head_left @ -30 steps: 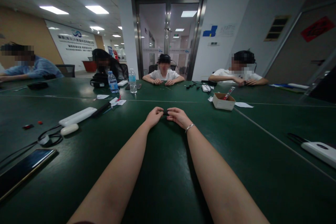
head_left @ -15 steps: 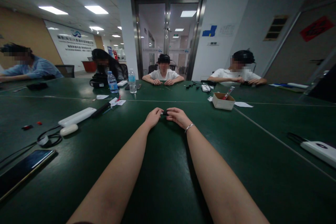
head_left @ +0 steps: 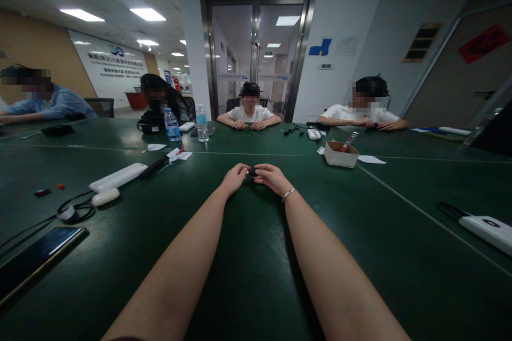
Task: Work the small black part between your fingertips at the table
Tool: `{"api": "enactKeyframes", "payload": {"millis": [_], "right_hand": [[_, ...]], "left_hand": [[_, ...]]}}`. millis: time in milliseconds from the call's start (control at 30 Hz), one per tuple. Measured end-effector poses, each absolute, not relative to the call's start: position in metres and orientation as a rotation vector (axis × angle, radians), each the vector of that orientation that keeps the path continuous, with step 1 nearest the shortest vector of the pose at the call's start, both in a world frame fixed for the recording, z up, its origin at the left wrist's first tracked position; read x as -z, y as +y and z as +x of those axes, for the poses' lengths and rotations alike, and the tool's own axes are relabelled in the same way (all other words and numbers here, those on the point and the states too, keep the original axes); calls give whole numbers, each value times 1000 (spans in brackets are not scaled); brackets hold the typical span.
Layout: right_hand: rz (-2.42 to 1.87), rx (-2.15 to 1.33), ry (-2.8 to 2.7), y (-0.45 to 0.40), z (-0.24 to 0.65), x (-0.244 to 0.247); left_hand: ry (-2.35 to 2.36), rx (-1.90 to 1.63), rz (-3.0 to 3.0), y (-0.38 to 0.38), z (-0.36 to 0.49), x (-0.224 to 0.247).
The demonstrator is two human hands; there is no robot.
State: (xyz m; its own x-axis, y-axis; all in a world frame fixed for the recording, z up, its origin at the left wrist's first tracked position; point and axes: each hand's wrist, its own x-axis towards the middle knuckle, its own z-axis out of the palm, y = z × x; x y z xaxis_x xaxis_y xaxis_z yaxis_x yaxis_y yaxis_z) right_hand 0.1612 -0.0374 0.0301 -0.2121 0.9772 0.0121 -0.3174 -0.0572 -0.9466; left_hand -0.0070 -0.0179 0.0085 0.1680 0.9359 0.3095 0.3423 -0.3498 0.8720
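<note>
Both my hands meet over the green table (head_left: 256, 256), in front of me at the middle of the view. Between them is a small dark object (head_left: 252, 172) with a lighter, metallic-looking end toward the left; it is too small to name. My left hand (head_left: 235, 178) pinches its left end with thumb and fingertips. The fingers of my right hand (head_left: 272, 178) are bent around its right end, covering part of it. A silver bracelet (head_left: 288, 195) circles my right wrist.
To the left lie a phone (head_left: 44, 256), a cable (head_left: 78, 213), a white oval case (head_left: 105, 197) and a long white device (head_left: 118, 177). A small open box (head_left: 341, 154) stands at right, beyond it paper. Two bottles (head_left: 202, 125) stand farther back. Several people sit across the table.
</note>
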Motion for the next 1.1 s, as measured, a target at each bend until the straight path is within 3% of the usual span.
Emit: {"api": "enactKeyframes", "payload": {"millis": [1100], "right_hand": [[-840, -1526, -1082, -34, 161, -26]], "left_hand": [[1195, -1185, 1675, -17, -5, -11]]}}
